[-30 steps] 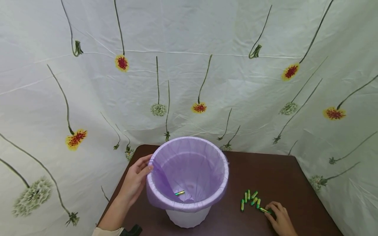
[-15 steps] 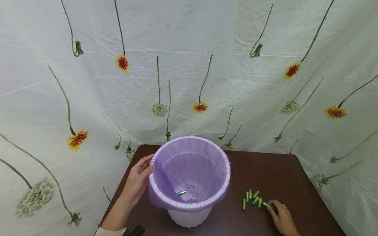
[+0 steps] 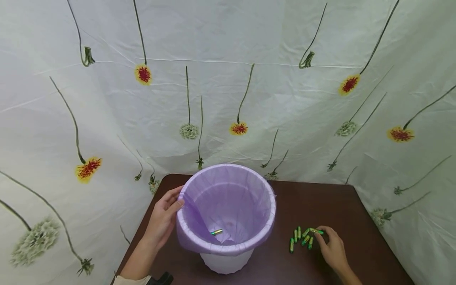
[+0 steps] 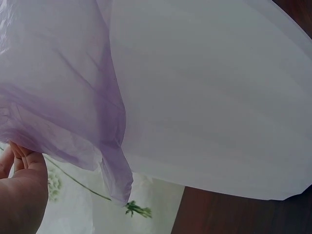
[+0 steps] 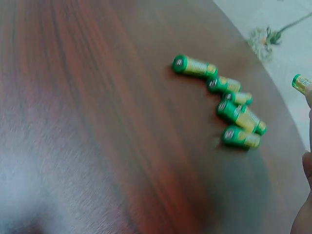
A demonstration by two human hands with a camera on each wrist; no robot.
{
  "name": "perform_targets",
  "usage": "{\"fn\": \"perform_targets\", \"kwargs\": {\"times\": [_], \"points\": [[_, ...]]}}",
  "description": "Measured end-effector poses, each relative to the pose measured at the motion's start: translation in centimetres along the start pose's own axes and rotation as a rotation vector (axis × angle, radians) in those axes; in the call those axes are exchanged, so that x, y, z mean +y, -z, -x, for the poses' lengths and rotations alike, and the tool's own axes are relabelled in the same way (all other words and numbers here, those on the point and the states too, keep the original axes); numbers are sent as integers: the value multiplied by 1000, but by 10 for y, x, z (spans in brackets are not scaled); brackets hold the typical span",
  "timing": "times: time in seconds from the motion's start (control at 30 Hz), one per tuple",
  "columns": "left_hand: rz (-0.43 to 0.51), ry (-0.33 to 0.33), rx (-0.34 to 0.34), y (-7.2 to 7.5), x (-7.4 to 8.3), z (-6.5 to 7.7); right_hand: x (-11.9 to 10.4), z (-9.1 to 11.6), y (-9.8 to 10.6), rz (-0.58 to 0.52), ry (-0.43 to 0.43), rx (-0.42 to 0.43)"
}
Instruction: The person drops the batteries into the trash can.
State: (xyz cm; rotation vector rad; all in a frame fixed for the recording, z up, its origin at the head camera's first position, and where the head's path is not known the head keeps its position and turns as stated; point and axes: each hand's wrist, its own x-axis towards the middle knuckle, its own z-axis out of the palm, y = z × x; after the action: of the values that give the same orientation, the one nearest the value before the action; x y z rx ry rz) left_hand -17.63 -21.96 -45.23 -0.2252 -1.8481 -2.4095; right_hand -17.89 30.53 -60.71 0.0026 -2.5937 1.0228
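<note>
My left hand grips the left rim of a white trash can, its thumb over the edge. A thin purple bag lines the can and folds down outside over the white wall. In the left wrist view the bag hangs beside that hand's fingers. One green-and-yellow battery lies at the bottom inside. Over to the right, my right hand pinches another battery between thumb and fingertips; the right wrist view shows its end raised off the tabletop.
Several loose batteries lie in a cluster between the can and my right hand. Everything stands on a dark brown table. Behind it and at both sides hangs a white flower-printed cloth.
My right hand has picked up a battery from the near right end of the cluster and moved it away from me and upward. My left hand stays on the rim.
</note>
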Motion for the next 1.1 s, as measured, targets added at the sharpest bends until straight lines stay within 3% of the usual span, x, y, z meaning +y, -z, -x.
{"fn": "perform_targets", "kwargs": {"times": [0.13,0.5,0.93,1.1], "points": [[-14,4,0,-2,3,-2,-12,-14,2,-54,44,39],[-35,22,16,-4,5,-2,-45,-44,11,-190,130,49],[-54,32,20,-1,6,5,-105,-76,26,-304,149,8],[-64,29,28,0,5,5,-135,-87,33,-343,205,-5]]}}
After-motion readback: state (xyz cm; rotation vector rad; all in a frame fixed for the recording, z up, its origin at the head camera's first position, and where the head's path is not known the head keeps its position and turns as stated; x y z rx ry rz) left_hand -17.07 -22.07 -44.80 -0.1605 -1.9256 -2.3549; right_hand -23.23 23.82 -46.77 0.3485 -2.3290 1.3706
